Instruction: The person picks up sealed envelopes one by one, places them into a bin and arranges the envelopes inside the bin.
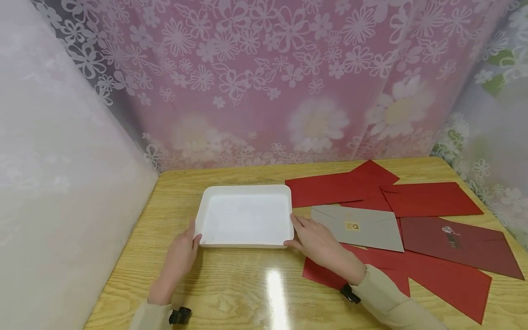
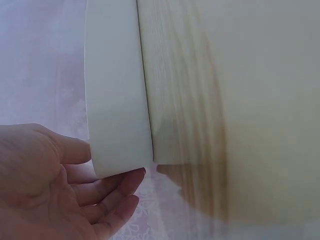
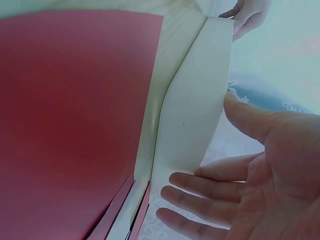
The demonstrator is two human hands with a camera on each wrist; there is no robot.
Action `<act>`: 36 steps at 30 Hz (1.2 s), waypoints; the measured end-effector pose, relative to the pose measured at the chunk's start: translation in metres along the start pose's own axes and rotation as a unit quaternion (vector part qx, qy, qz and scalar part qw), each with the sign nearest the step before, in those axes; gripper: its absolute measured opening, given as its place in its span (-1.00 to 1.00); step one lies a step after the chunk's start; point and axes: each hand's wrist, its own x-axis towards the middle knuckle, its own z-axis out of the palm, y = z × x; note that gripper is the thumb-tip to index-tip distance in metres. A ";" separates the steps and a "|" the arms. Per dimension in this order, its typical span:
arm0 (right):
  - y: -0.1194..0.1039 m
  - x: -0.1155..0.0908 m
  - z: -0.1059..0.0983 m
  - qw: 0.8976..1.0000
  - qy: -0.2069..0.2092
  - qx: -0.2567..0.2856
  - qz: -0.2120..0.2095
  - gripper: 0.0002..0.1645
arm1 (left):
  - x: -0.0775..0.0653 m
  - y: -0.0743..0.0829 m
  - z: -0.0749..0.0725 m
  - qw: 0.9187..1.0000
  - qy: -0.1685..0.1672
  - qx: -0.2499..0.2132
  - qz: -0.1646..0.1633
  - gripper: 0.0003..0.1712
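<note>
A shallow white rectangular tray [image 1: 248, 220] with rounded corners sits on the wooden table, its inside bare. My left hand [image 1: 179, 253] holds it at the near left corner, thumb on the front side and fingers along the left wall. At the opposite end, my right hand [image 1: 321, 242] grips the near right corner. The right wrist view shows that thumb [image 3: 245, 112] at the tray's rim and the fingers spread along its end wall. In the left wrist view, the fingers [image 2: 107, 195] bend about the tray's corner.
Several envelopes overlap to the right: bright red ones [image 1: 431, 199], a grey one [image 1: 371, 233] with a gold label, and a dark red one [image 1: 474, 243]. The right forearm passes over some of them. A pink floral curtain [image 1: 255, 114] hangs behind the table [image 1: 231, 284], and white fabric [image 1: 62, 183] stands at left.
</note>
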 end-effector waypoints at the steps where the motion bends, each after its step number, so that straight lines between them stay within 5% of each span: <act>1: 0.000 -0.002 0.000 1.000 0.003 -0.003 -0.003 -0.07 | -0.001 0.001 0.000 1.000 0.001 0.000 0.000 -0.44; 36: 0.019 -0.033 -0.009 1.000 0.009 -0.004 -0.004 -0.09 | -0.019 0.032 0.009 1.000 0.018 -0.005 -0.005 -0.43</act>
